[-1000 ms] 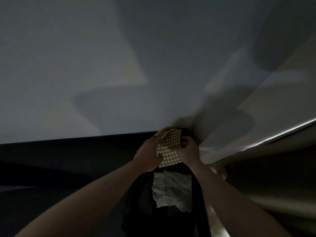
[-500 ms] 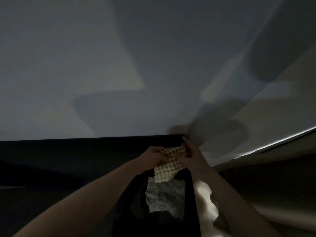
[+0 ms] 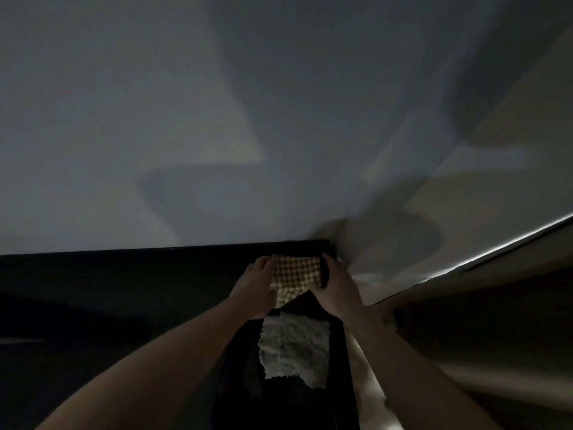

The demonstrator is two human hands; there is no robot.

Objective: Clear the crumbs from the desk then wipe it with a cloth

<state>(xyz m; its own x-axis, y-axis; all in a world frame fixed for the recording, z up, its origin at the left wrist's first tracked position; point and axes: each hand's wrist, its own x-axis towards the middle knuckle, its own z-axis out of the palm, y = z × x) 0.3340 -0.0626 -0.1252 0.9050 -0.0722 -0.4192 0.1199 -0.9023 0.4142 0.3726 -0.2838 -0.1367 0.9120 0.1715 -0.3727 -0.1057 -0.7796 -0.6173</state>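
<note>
Both hands, left hand (image 3: pixel 255 287) and right hand (image 3: pixel 336 287), gripped a yellow checked cloth (image 3: pixel 293 274) above the grey fluffy rag (image 3: pixel 293 349); dim light risked missed crumbs.

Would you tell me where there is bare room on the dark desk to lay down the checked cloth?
Bare desk lies left of the left hand. The right end is crowded: both hands, right hand, hold the checked cloth, grey cloth just nearer.

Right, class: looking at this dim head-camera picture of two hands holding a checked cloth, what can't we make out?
- Crumbs: none discernible in the head view; the dark desk swallows detail.
- Fingertips of the left hand and right hand: partly behind the checked cloth.
- Pale rough cloth: what it rests on is lost in shadow.
</note>
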